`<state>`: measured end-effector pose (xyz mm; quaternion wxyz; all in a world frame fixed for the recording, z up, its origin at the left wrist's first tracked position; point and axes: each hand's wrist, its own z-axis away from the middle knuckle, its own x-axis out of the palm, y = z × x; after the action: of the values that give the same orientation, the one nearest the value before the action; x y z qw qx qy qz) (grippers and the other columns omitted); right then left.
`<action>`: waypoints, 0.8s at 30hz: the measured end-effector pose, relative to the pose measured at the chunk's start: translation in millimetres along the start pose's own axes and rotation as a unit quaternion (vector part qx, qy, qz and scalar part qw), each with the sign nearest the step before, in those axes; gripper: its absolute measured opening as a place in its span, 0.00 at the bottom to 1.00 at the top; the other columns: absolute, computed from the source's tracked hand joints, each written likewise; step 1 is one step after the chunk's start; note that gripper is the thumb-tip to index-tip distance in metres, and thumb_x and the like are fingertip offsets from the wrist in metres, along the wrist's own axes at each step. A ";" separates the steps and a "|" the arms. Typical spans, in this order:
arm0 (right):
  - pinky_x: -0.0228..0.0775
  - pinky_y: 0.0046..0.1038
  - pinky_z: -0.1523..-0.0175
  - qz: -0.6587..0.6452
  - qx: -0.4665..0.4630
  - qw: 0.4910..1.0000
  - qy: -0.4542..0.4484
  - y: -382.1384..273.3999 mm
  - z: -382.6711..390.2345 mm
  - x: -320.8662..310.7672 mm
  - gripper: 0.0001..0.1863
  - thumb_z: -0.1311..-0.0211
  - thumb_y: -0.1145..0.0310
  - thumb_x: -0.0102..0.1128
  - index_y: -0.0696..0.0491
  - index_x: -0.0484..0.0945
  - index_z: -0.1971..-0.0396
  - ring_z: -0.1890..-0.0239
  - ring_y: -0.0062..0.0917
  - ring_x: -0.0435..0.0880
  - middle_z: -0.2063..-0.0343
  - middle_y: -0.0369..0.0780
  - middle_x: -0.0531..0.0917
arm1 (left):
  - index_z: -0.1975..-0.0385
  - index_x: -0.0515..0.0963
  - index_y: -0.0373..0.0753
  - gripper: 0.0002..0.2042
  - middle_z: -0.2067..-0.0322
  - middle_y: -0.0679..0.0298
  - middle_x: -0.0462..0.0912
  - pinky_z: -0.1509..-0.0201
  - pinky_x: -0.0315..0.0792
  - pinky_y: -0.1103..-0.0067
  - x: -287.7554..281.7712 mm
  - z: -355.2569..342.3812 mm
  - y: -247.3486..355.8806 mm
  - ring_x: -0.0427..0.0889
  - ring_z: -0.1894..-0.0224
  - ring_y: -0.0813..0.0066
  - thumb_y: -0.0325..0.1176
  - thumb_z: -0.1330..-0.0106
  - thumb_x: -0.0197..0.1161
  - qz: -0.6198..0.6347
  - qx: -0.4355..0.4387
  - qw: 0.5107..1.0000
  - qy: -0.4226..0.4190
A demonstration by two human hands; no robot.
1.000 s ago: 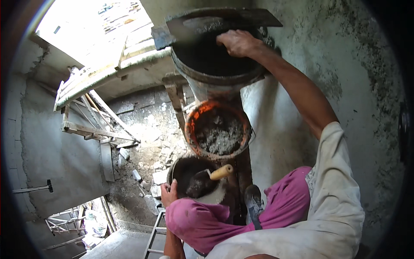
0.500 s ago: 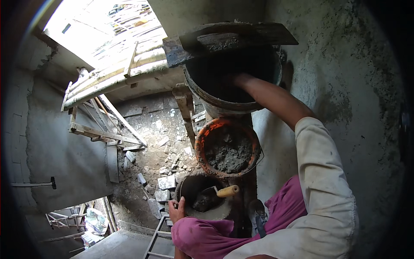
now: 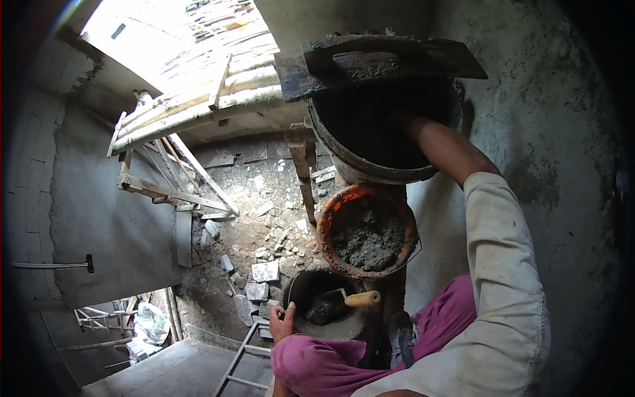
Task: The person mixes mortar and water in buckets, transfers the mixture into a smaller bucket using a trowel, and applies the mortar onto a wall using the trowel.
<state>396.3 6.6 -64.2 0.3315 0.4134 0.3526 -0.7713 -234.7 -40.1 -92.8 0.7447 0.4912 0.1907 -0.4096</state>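
Observation:
Deep in the dark interior of the large bucket [image 3: 390, 173], my right hand [image 3: 411, 127] is lost in shadow from the wrist on, so its fingers are hidden. A wooden plastering float [image 3: 397, 73], crusted with mortar, lies across that bucket's far rim. Low in the view, my left hand [image 3: 282, 323] is closed beside the left rim of a dark container [image 3: 294, 286]. What it grips there I cannot make out. In that container a trowel [image 3: 362, 299] rests with its wooden handle pointing right. Between the two vessels stands an orange bucket [image 3: 324, 228] holding grey mortar [image 3: 370, 241].
A metal ladder [image 3: 241, 357] stands next to my left hand. Broken blocks and rubble [image 3: 264, 271] litter the floor on the left. Beyond are a wooden frame [image 3: 172, 192] and bamboo poles [image 3: 205, 112] by a bright opening. A rough plastered wall [image 3: 536, 145] rises on the right.
The whole view has shifted, so everything sits further right and slightly lower. My right hand stays inside the large bucket, and my left hand keeps its place beside the dark container.

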 end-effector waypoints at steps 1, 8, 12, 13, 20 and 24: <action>0.70 0.38 0.43 0.008 -0.005 1.000 -0.011 -2.0 0.4 11.1 0.19 0.40 0.61 0.53 0.50 0.79 0.51 0.46 0.37 0.78 0.49 0.45 0.79 | 0.70 0.68 0.36 0.25 0.73 0.60 0.70 0.59 0.66 0.72 -0.1 2.1 3.6 0.67 0.68 0.66 0.55 0.43 0.68 0.011 -0.009 1.000 0.005; 0.71 0.38 0.45 0.030 -0.027 0.999 -0.035 -19.8 4.7 42.7 0.17 0.40 0.63 0.52 0.49 0.80 0.52 0.48 0.37 0.80 0.51 0.45 0.80 | 0.71 0.68 0.37 0.24 0.76 0.61 0.69 0.63 0.66 0.73 2.3 0.7 -0.2 0.66 0.71 0.68 0.53 0.43 0.68 0.016 -0.020 1.000 0.009; 0.72 0.39 0.46 0.063 -0.021 0.997 -0.029 -11.2 5.6 27.4 0.16 0.40 0.65 0.52 0.49 0.80 0.53 0.49 0.37 0.80 0.52 0.45 0.81 | 0.71 0.68 0.37 0.24 0.76 0.60 0.70 0.63 0.67 0.71 -2.1 2.7 0.7 0.68 0.72 0.67 0.54 0.43 0.68 0.010 -0.018 1.000 0.013; 0.72 0.39 0.46 0.071 -0.020 0.997 -0.023 -9.5 4.3 21.9 0.16 0.40 0.65 0.51 0.49 0.80 0.53 0.50 0.37 0.80 0.52 0.45 0.81 | 0.71 0.68 0.37 0.25 0.76 0.60 0.71 0.63 0.67 0.70 -3.9 3.2 2.1 0.69 0.72 0.66 0.54 0.43 0.67 0.006 -0.011 1.000 0.012; 0.73 0.39 0.48 0.148 -0.073 0.985 0.039 -22.1 3.6 -3.7 0.15 0.40 0.68 0.50 0.49 0.81 0.55 0.52 0.37 0.82 0.54 0.45 0.82 | 0.70 0.70 0.37 0.25 0.75 0.56 0.75 0.61 0.68 0.68 0.8 11.8 7.3 0.74 0.70 0.60 0.56 0.44 0.67 -0.010 -0.015 1.000 0.020; 0.74 0.40 0.49 0.236 -0.177 0.948 0.121 -51.6 27.0 -16.5 0.15 0.40 0.69 0.50 0.48 0.81 0.56 0.53 0.37 0.82 0.55 0.45 0.82 | 0.69 0.69 0.36 0.26 0.73 0.56 0.74 0.60 0.67 0.68 4.2 13.9 -2.1 0.72 0.69 0.60 0.56 0.43 0.66 -0.010 -0.006 1.000 0.028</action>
<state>351.2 15.6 -24.8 0.5267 0.5095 0.4132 -0.5406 -235.5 -54.5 -90.6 0.7382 0.4960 0.2190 -0.4014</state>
